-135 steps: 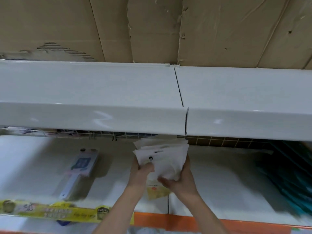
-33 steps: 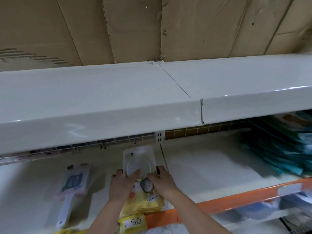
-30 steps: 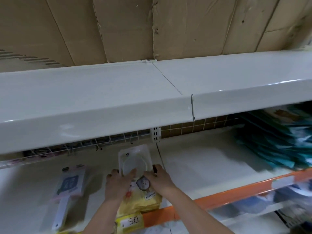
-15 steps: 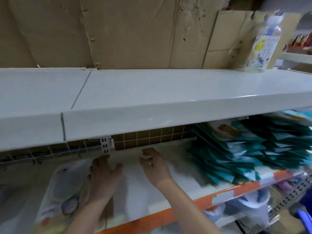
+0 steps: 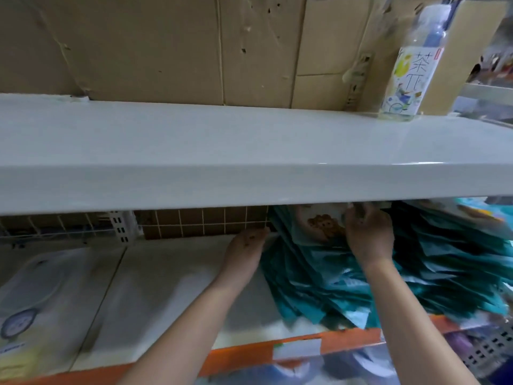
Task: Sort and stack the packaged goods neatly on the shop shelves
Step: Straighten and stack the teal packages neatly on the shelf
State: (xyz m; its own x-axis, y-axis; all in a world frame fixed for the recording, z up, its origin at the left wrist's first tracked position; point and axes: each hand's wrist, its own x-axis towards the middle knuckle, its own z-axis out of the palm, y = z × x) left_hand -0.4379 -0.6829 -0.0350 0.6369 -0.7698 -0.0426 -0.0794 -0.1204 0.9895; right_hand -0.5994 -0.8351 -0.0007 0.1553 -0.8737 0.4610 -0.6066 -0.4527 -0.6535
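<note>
A slumped pile of teal packets (image 5: pixel 422 276) lies on the right of the lower white shelf (image 5: pixel 172 287); its top packet shows a brown bear picture (image 5: pixel 322 226). My left hand (image 5: pixel 244 251) rests against the pile's left edge with the fingers stretched toward it. On top of the pile, my right hand (image 5: pixel 369 237) has its fingers curled on the upper packets just under the upper shelf (image 5: pixel 249 151), which hides the fingertips in part. At the far left lies a white and yellow packet stack (image 5: pixel 39 307).
A clear tea bottle (image 5: pixel 410 70) stands on the upper shelf at the right. Cardboard (image 5: pixel 166 45) lines the back wall. A wire grid (image 5: pixel 208 220) backs the lower shelf, whose front has an orange rail (image 5: pixel 347 340). More goods sit below at the right.
Both hands let go of the white and yellow packets at the left and moved right to the teal pile. The view swung right with them.
</note>
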